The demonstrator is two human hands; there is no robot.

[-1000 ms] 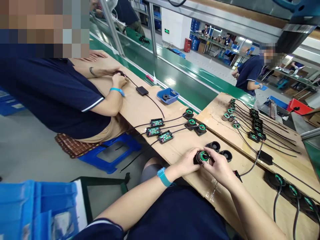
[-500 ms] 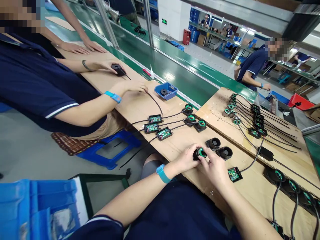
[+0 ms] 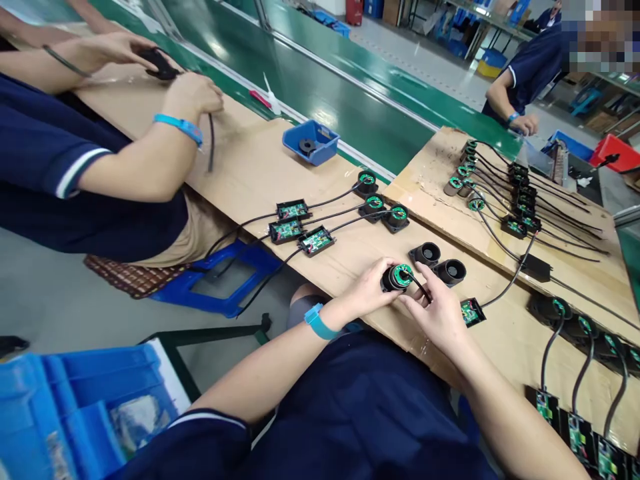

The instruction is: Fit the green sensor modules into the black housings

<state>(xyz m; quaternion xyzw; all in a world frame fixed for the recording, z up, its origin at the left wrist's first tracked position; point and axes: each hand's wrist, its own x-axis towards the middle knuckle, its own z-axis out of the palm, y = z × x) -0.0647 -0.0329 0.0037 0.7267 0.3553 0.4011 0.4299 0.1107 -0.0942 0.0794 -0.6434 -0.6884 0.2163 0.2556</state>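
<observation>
My left hand (image 3: 367,288) wraps round a black round housing (image 3: 393,281) with a green ring-shaped circuit board (image 3: 401,274) facing up. A black cable (image 3: 421,288) comes out of the board's middle and runs between the thumb and fingers of my right hand (image 3: 439,308), which is closed on it. Just beyond my hands stand two black flanged cups (image 3: 454,271), open side up. Beside my right hand lies a small black box with a green circuit board (image 3: 473,311), a cable leading from its far side.
Several cabled board boxes (image 3: 316,240) and round housings (image 3: 396,217) lie left of centre; more stand along the right (image 3: 560,308). A blue bin (image 3: 311,143) sits near the conveyor. At left, a co-worker's hands (image 3: 193,97) handle a black part and cable. Cardboard (image 3: 345,267) covers the table.
The housing's board now shows more fully, and my right hand has drawn back from it with the cable visible between. The co-worker's near hand has moved toward the black part. The view has shifted.
</observation>
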